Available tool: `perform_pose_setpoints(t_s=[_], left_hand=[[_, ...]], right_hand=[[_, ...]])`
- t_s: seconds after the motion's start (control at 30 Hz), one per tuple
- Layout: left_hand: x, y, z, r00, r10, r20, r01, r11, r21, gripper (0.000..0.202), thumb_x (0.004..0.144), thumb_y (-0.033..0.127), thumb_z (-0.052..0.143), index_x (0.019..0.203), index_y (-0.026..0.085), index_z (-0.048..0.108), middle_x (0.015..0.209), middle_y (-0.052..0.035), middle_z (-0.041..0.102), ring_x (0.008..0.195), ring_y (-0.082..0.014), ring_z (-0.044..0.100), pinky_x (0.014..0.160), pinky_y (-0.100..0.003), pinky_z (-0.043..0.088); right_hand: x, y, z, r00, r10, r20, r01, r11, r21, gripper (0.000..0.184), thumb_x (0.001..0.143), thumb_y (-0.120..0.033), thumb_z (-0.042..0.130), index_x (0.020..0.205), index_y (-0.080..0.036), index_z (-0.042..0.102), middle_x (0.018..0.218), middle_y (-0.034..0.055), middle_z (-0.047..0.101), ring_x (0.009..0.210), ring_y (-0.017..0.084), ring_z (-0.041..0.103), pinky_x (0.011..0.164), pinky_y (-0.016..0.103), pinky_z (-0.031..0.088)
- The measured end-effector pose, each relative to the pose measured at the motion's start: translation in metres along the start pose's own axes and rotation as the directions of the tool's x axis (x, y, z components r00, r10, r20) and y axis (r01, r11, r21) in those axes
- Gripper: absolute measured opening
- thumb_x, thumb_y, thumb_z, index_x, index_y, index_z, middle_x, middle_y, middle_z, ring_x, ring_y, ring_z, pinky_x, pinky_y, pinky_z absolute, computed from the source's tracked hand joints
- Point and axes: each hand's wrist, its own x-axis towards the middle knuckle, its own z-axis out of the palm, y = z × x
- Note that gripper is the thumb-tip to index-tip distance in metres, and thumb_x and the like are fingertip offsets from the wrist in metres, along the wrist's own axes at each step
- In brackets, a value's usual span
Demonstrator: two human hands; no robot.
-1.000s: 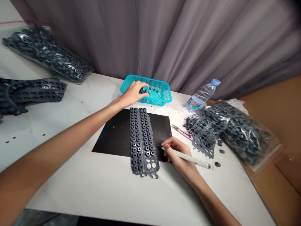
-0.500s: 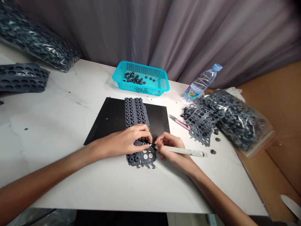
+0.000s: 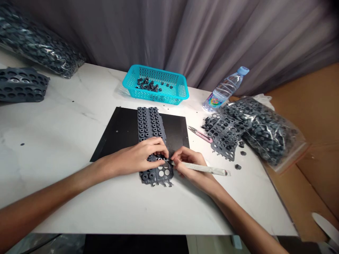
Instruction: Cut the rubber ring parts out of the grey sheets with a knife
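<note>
A dark grey rubber sheet [image 3: 151, 121] with rows of ring-shaped parts lies on a black board [image 3: 120, 132], its near end reaching onto the white table. Several round holes show in its near right part. My left hand [image 3: 145, 153] rests across the sheet, with thumb and fingers curled around a small ring at its right edge. In my right hand [image 3: 192, 162] is a slim pen-shaped tool [image 3: 206, 168] with a whitish handle. Its tip points left at the sheet's edge beside my left fingertips; the exact tip is hard to make out.
Behind the board stands a turquoise basket [image 3: 156, 97] holding small dark parts. To the right are pink-handled thread snips [image 3: 201, 134], a punched rubber sheet [image 3: 225, 135], a water bottle [image 3: 224, 90] and a bag of parts [image 3: 267, 130]. Another full bag [image 3: 39, 46] and sheet [image 3: 22, 84] lie left.
The whole view has shifted slightly. My left thumb and fingers have shifted a little at the ring; my right hand keeps the tool at the same edge.
</note>
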Motion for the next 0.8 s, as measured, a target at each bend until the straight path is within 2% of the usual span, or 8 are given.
perform_pose_setpoints(t_s=[0.13,0.3,0.6,0.8], left_hand=[[-0.0004,0.0019,0.0011,1.0,-0.011,0.018,0.01,0.999,0.05,0.014,0.105,0.031,0.063,0.113,0.024,0.072,0.116,-0.0033,0.064,0.111,-0.0213,0.066,0.099,-0.034,0.048],[-0.0011,0.0053,0.0027,1.0,0.006,0.02,-0.009,0.989,0.15,0.021,0.107,0.03,0.06,0.124,0.024,0.069,0.121,-0.0045,0.063,0.119,-0.0225,0.063,0.106,-0.035,0.045],[-0.0012,0.0056,0.0012,0.999,0.04,0.037,-0.047,0.976,0.211,0.02,0.109,0.032,0.058,0.12,0.023,0.072,0.117,-0.0055,0.062,0.114,-0.0225,0.064,0.103,-0.036,0.047],[-0.0019,0.0056,0.0043,0.998,0.067,0.011,-0.068,0.967,0.247,0.019,0.109,0.029,0.058,0.121,0.023,0.071,0.117,-0.0053,0.062,0.114,-0.0219,0.063,0.102,-0.037,0.048]], right_hand=[[-0.0003,-0.0012,-0.0008,1.0,-0.022,0.006,0.022,0.999,-0.04,0.004,0.096,-0.023,0.063,0.095,-0.02,0.067,0.072,-0.0036,0.062,0.054,0.01,0.053,0.051,0.021,0.041],[-0.0007,-0.0039,-0.0025,0.998,-0.059,0.027,0.061,0.994,-0.087,0.007,0.098,-0.021,0.061,0.092,-0.021,0.066,0.074,-0.0032,0.063,0.055,0.01,0.054,0.053,0.021,0.041],[-0.0013,-0.0055,-0.0034,0.998,-0.055,0.024,0.056,0.996,-0.074,0.008,0.097,-0.018,0.06,0.092,-0.021,0.066,0.072,-0.0034,0.062,0.057,0.011,0.055,0.055,0.022,0.04],[-0.0006,-0.0057,-0.0037,0.996,-0.085,0.04,0.088,0.991,-0.102,0.007,0.096,-0.018,0.061,0.092,-0.02,0.066,0.071,-0.0038,0.062,0.056,0.01,0.052,0.055,0.022,0.039]])
